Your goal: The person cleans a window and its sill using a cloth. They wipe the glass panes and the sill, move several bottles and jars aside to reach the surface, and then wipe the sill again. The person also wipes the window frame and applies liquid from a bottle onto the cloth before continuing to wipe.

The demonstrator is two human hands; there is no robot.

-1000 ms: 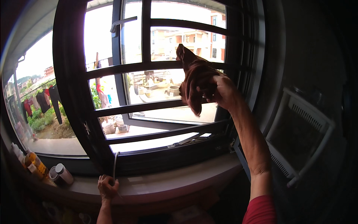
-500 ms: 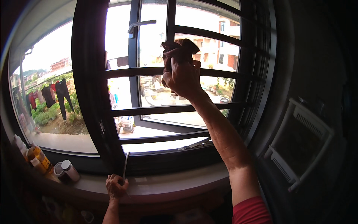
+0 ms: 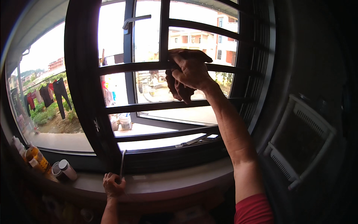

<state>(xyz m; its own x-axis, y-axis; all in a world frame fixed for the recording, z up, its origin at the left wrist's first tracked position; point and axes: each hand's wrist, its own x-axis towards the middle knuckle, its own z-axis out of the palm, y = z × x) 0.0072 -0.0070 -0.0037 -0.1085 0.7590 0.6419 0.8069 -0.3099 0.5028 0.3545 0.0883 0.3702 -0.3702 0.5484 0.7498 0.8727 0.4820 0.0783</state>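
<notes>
Raised in front of the window, my right hand [image 3: 192,72] is closed round a dark brown cloth [image 3: 179,90]. It presses the cloth at a black horizontal window bar [image 3: 134,67], just right of the upright post; part of the cloth hangs below the bar. Low at the left, my left hand [image 3: 113,184] rests at the front edge of the pale windowsill [image 3: 160,183] with its fingers curled. A thin pale cord [image 3: 122,164] comes down from the window frame beside that hand. Whether the fingers grip the cord or only the sill edge is hidden.
Several black bars cross the window opening. Behind them stands an outward-opened window sash with a grey handle [image 3: 136,20]. Bottles [image 3: 39,158] and a white-lidded jar [image 3: 68,170] stand on the sill at left. A white plastic rack [image 3: 302,140] is at the right.
My right hand has shifted to the right along the bar, and the cloth now spreads wider and hangs lower. The left hand stays by the cord. The whole view has moved slightly.
</notes>
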